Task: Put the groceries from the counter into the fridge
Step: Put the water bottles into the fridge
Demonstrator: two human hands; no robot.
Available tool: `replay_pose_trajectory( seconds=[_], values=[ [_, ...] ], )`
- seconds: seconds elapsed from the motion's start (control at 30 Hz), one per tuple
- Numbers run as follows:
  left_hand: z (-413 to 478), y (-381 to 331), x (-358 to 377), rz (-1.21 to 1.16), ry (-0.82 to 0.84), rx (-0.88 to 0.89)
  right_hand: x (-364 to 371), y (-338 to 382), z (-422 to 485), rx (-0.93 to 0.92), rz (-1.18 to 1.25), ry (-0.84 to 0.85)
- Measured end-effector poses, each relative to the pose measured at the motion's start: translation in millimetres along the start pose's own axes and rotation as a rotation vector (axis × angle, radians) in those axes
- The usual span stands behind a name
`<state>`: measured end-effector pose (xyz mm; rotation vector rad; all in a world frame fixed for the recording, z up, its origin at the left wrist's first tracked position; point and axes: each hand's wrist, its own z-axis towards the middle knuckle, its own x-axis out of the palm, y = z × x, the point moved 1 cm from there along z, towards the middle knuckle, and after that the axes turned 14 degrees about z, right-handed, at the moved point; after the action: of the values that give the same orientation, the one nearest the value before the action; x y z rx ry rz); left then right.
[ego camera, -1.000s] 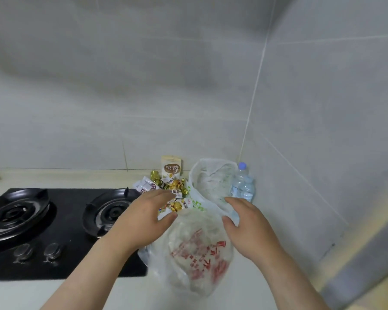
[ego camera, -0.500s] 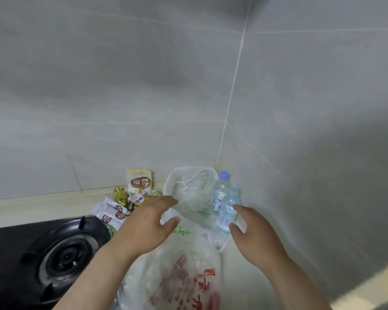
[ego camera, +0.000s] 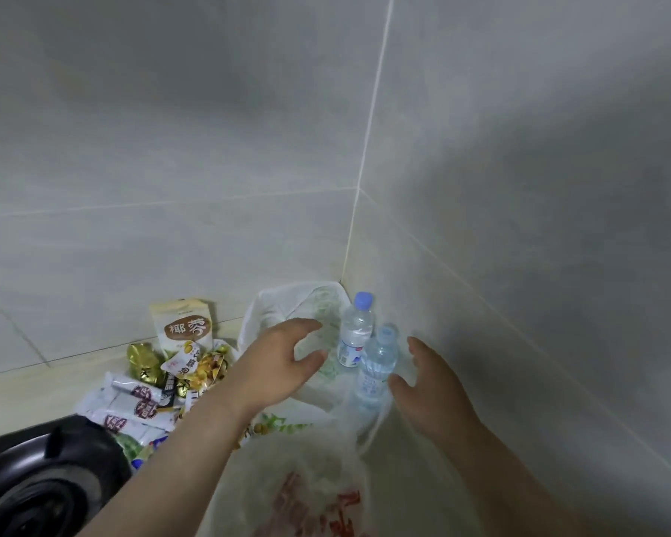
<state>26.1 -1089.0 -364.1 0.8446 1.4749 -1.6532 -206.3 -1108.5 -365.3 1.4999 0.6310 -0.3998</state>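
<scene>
Tight corner. The worktop ends where two tiled walls meet, and the right-hand wall runs just beside the right hand, so there is little room on that side. Nearest the camera, a translucent bag with red print fills the space between the forearms. A black gas burner sits bottom left.

Both hands are empty, fingers spread and lightly curved. The near water bottle stands upright between the hands, just left of the right thumb (cannot tell if they touch). The left hand hovers over a white bag, fingertips aimed at the far water bottle, with a visible gap between them.

Both bottles are clear with blue caps, upright, deep in the corner. The near one is in front and to the right of the far one, very close to it. Bag film lies around their bases.

Left of the left arm is a pile of snack packets, spilling up to the burner's edge. Behind it, a beige pouch stands against the back wall.
</scene>
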Motion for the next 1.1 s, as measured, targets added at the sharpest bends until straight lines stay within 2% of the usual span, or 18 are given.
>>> replay_pose_trajectory(
  seconds=[0.27,0.5,0.7,0.9,1.1],
  values=[
    [94,2,55,-0.221,0.135,-0.139,20,-14,52,0.020,0.051,-0.046],
    [150,9,87,-0.286,0.210,-0.181,37,-36,80,0.034,0.107,-0.089],
    [165,15,105,-0.341,0.253,-0.094,48,-46,85,0.080,0.173,-0.068],
    [159,13,109,-0.344,0.175,-0.002,53,-49,82,0.094,0.225,-0.092],
    [133,17,92,-0.333,0.060,-0.027,44,-43,68,0.067,0.287,-0.167]
  ],
)
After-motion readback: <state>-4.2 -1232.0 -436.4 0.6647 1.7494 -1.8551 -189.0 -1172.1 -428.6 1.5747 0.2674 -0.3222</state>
